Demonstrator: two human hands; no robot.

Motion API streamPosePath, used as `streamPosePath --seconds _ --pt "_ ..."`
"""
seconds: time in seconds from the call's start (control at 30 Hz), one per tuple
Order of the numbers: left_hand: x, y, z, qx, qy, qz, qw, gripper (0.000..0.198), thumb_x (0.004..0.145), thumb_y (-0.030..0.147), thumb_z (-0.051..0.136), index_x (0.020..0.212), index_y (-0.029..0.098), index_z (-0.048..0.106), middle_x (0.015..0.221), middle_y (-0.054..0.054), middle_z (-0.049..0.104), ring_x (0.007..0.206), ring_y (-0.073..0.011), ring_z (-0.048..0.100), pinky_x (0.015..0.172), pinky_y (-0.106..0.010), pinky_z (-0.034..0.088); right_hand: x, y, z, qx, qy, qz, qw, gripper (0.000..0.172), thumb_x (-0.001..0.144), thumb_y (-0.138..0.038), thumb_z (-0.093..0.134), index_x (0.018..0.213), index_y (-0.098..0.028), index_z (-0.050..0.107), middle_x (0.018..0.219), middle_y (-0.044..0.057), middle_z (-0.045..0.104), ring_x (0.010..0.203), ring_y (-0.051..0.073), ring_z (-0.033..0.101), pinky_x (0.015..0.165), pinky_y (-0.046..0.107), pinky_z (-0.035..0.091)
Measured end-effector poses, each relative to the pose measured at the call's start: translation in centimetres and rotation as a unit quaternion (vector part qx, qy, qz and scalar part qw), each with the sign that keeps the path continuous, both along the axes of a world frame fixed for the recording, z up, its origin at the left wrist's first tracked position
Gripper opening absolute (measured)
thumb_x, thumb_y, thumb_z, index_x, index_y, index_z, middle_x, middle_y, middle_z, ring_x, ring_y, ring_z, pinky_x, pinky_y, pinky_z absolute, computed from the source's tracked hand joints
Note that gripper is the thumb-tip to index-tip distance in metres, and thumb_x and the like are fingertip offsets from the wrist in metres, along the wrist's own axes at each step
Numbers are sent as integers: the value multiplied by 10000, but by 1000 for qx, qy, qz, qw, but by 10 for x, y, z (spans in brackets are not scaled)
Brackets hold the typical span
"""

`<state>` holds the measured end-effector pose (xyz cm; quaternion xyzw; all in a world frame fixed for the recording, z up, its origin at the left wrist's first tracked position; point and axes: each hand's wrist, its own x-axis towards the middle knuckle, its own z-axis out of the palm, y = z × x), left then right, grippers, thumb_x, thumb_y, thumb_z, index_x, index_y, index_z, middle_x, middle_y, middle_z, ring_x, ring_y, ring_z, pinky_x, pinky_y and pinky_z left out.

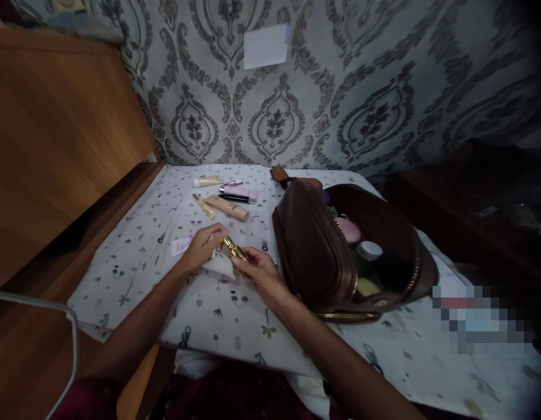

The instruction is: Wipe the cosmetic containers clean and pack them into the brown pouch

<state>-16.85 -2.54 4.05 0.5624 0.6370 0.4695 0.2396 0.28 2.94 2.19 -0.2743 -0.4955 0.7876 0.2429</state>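
Between both hands is a shiny gold lipstick tube [236, 249], held over the patterned cloth. My left hand [205, 245] pinches its upper end with thumb and fingertips. The fingers of my right hand [262, 271] are closed round its lower end. Under the hands shows a white wipe or tissue [220, 265]; whether a hand grips it I cannot tell. A small white packet [180, 246] lies left of my left hand. Beyond the hands lie a beige tube [229, 207], a slim yellowish tube [203, 205], a black stick [234, 199], a pink tube [244, 192] and a cream tube [208, 181].
A brown bag [311, 245] stands unzipped on the right, with a white-lidded jar [369, 251] and a pink item [348, 230] inside. Behind it lies a brown strap-like piece [292, 178]. Wooden furniture [64, 151] rises on the left, near a white cable [73, 344]. Patterned wallpaper backs the table.
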Motion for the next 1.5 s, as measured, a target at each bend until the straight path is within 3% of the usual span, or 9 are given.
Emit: streamPosePath --seconds 0.1,0.23,0.37,0.67,0.87,1.03,1.2,1.33,1.5 --pt "0 0 0 -2 -1 3 1000 382 925 490 454 703 187 519 633 33 489 629 -135 463 630 -253 369 0 -2 1 -24 0 3 1000 500 540 -574 848 755 -166 656 600 -58 485 527 67 362 484 216 219" --pt "-2 0 0 -1 -21 5 1000 380 922 495 457 719 183 534 642 33 505 620 -129 466 627 -250 373 -1 -4 -2 -92 12 30 995 536 622 -686 746 744 -183 609 632 -31 536 543 108 500 456 224 215" --pt "-4 0 0 5 -33 7 999 385 922 500 461 717 182 536 637 33 505 604 -124 459 599 -245 364 -1 -4 -5 -89 24 64 994 527 590 -637 800 768 -178 609 638 -34 554 528 105 536 441 222 214" --pt "-6 2 -1 1 -32 16 999 399 917 514 458 707 183 533 626 37 486 592 -121 440 593 -240 364 -3 -3 -10 -70 23 26 997 452 603 -548 829 795 -189 632 679 -32 607 558 93 534 500 217 298" --pt "-5 0 1 -14 -31 9 999 391 913 501 465 686 187 514 632 34 485 609 -127 450 599 -244 366 -3 -1 -10 -46 45 -9 998 426 558 -382 879 886 -201 676 806 -11 658 624 104 531 564 231 373" --pt "-9 2 -4 -8 -67 -1 998 368 913 488 493 739 175 579 679 16 545 665 -142 505 661 -254 403 -4 -1 -13 -4 64 -57 996 446 536 -299 882 911 -223 653 844 -13 655 714 132 571 615 237 422" --pt "-11 1 -5 -7 -119 -5 993 320 882 480 565 915 175 660 762 4 603 719 -153 551 701 -256 438 -4 1 -15 -35 83 -77 993 422 600 -460 858 844 -202 630 760 -19 640 607 109 568 552 233 393" --pt "-8 -1 -1 -41 -152 -18 987 379 841 496 621 1048 184 681 861 -14 628 714 -149 566 635 -241 455 -4 2 -15 -78 104 -60 990 485 621 -559 821 862 -179 640 712 7 665 563 114 575 511 237 364" --pt "-8 -2 -1 -55 -178 -18 982 415 824 499 650 1102 191 658 890 -15 622 662 -127 565 541 -211 431 -4 2 -11 -66 94 -80 990 542 515 -411 904 921 -210 606 741 -26 682 575 105 583 531 224 381"
